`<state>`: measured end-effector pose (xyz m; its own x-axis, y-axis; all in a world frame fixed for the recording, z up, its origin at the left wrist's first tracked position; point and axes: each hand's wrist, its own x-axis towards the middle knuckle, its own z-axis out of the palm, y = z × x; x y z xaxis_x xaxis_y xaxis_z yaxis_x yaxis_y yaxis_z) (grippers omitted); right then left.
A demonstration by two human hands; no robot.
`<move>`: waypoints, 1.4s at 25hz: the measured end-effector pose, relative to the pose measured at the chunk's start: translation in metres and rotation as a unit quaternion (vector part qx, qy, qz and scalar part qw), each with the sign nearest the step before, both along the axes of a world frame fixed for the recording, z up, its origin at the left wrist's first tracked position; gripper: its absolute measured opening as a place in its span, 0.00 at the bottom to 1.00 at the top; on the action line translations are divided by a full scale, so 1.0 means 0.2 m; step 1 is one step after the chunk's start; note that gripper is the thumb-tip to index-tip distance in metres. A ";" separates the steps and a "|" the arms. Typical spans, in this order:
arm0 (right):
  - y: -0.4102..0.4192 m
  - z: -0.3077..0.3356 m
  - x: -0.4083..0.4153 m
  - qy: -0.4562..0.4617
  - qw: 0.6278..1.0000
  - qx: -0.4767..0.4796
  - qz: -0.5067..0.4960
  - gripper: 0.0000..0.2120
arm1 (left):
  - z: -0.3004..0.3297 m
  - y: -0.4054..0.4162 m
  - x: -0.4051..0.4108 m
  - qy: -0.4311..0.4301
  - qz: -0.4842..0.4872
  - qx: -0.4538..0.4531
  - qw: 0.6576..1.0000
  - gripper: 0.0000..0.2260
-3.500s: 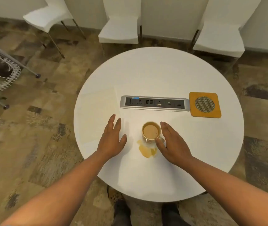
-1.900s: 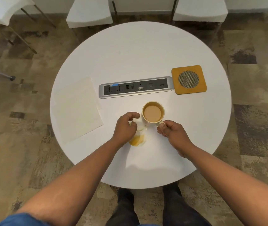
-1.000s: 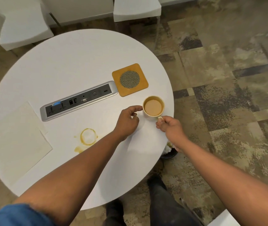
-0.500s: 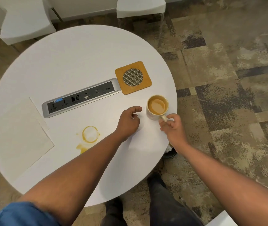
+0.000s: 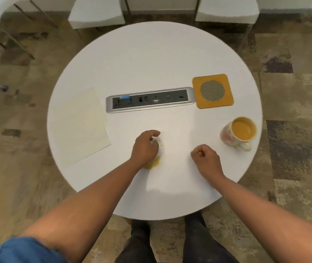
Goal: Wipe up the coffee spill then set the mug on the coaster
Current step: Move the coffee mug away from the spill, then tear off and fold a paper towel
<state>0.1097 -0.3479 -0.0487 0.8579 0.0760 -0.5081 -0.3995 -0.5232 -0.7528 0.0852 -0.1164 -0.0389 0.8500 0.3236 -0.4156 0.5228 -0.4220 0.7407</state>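
Coffee spill (image 5: 153, 161) lies at frame centre under the left hand (image 5: 145, 147), fingers curled, gripping nothing visible. Right hand (image 5: 206, 160) is a bare fist. Mug (image 5: 237, 133) (full) stands right, below the coaster (image 5: 213, 90).

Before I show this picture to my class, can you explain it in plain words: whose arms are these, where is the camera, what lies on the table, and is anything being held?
No machine here: a person wears a camera on the head, looking down at their own arms. On the round white table stand a mug of coffee, an orange coaster, a grey socket strip and a pale napkin. The mug stands on the bare table, not the coaster. The left hand presses a small white wad on the coffee spill. The right hand is a loose fist, holding nothing.
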 end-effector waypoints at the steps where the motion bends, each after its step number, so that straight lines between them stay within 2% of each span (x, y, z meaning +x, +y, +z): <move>1: 0.09 0.01 0.01 -0.012 0.999 -0.003 0.031 0.06 | 0.00 0.08 -0.05 -0.003 0.013 0.018 1.000 0.15; 4: 0.38 0.04 0.02 -0.050 0.991 -0.004 0.127 0.09 | -0.03 0.36 -0.21 -0.003 0.019 0.132 0.991 0.17; 8: 0.76 0.04 0.01 -0.098 0.956 -0.038 0.274 0.05 | -0.08 0.71 -0.41 0.076 -0.050 0.278 0.956 0.28; 10: 0.90 0.03 0.00 -0.126 0.926 -0.063 0.350 0.11 | -0.10 0.84 -0.46 0.109 -0.057 0.295 0.948 0.32; 13: 1.07 0.02 -0.02 -0.152 0.867 -0.108 0.462 0.20 | -0.13 0.98 -0.49 0.148 -0.062 0.272 0.949 0.32; 16: 1.22 0.01 -0.02 -0.207 0.796 -0.144 0.551 0.22 | -0.15 1.03 -0.50 0.145 -0.083 0.278 0.946 0.30; 18: 1.31 0.00 -0.03 -0.227 0.773 -0.152 0.573 0.23 | -0.16 1.07 -0.51 0.138 -0.105 0.304 0.937 0.28; 20: 1.37 -0.02 -0.03 -0.213 0.766 -0.165 0.584 0.26 | -0.16 1.11 -0.50 0.132 -0.125 0.329 0.927 0.24; 22: 1.40 -0.04 -0.04 -0.171 0.778 -0.173 0.579 0.29 | -0.16 1.14 -0.50 0.118 -0.137 0.340 0.923 0.18; 24: 1.41 -0.04 -0.04 -0.127 0.806 -0.155 0.557 0.34 | -0.15 1.16 -0.50 0.085 -0.097 0.318 0.939 0.13; 27: 1.40 -0.02 -0.01 -0.070 0.881 -0.066 0.463 0.40 | -0.05 1.17 -0.48 0.024 0.039 0.246 0.968 0.09; 29: 1.38 0.04 0.00 -0.016 0.926 0.009 0.376 0.42 | 0.07 1.19 -0.47 -0.025 0.072 0.258 0.963 0.08; 31: 1.36 0.11 0.01 0.040 0.946 0.072 0.313 0.42 | 0.25 1.19 -0.46 -0.054 0.095 0.254 0.961 0.08; 33: 1.35 0.21 0.03 0.087 0.955 0.122 0.255 0.41 | 0.45 1.19 -0.46 -0.074 0.114 0.171 0.976 0.05; 35: 1.33 0.30 0.06 0.139 0.954 0.192 0.185 0.41 | 0.64 1.18 -0.45 -0.095 0.133 0.002 0.987 0.07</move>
<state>0.1211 -0.0815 0.0118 0.5722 0.5740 -0.5858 -0.4534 -0.3738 -0.8091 -0.0053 0.1191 0.0887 0.7972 0.5470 -0.2553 0.4674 -0.2915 0.8346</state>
